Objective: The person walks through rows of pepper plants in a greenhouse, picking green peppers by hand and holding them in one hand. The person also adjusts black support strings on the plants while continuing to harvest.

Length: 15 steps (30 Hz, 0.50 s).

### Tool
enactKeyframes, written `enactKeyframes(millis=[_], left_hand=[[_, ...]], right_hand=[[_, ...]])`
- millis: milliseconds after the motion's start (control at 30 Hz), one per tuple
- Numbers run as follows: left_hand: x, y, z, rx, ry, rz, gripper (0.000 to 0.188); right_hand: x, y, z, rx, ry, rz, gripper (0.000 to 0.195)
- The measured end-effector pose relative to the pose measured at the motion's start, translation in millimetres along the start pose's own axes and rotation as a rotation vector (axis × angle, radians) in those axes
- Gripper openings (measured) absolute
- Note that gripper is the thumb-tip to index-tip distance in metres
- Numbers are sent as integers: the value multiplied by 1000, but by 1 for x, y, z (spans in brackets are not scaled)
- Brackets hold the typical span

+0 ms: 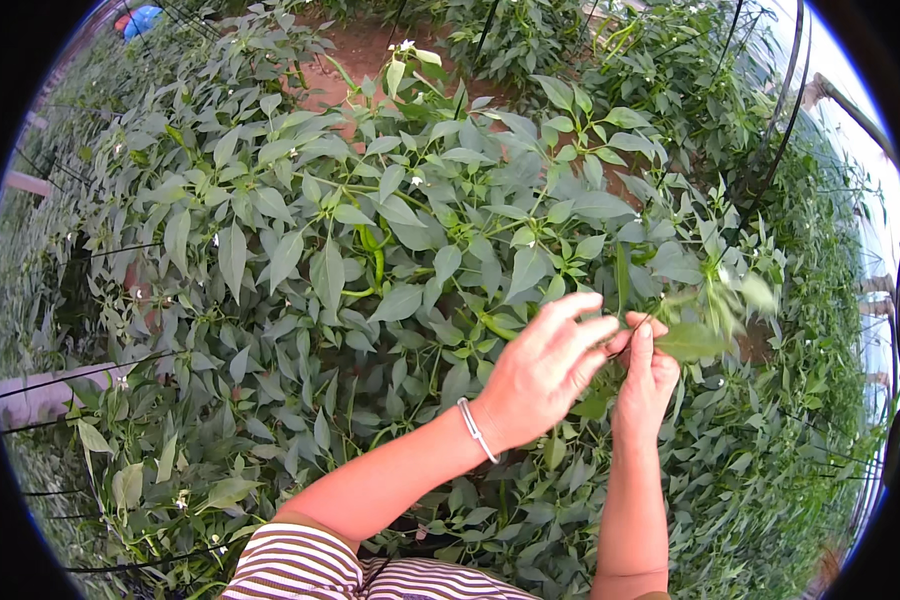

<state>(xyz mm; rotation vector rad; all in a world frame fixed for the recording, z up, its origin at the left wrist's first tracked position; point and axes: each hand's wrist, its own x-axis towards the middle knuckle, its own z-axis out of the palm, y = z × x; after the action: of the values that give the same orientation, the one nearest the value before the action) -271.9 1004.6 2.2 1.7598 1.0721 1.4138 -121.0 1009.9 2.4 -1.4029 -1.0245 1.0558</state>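
Note:
My right hand (645, 382) pinches a thin dark strand (637, 334) between thumb and forefinger; whether it is a string or a stem I cannot tell. My left hand (544, 367) comes in from the left, its fingers curled, the tips meeting the strand. Whether those fingers grip it is hidden. Just right of my fingertips a leafy pepper shoot (694, 341) shows, its upper part blurred. Around both hands spreads a dense pepper plant (420, 225) with white flowers. Slim green peppers (377, 262) hang among its leaves, left of my hands.
Dark strings (787, 127) run upward through the foliage at the right. Other dark lines (82, 375) cross the plants at the left, near a pale post or beam (52, 394). Reddish soil (367, 52) shows behind. A blue object (142, 21) lies far left.

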Motion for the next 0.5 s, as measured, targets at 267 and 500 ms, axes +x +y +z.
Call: enactKeyframes(millis=[267, 500], left_hand=[[35, -128, -33, 384, 24, -324, 47], [22, -114, -84, 270, -56, -499, 24]], right_hand=[[16, -18, -1, -170, -361, -16, 26], [25, -7, -20, -138, -66, -13, 31]])
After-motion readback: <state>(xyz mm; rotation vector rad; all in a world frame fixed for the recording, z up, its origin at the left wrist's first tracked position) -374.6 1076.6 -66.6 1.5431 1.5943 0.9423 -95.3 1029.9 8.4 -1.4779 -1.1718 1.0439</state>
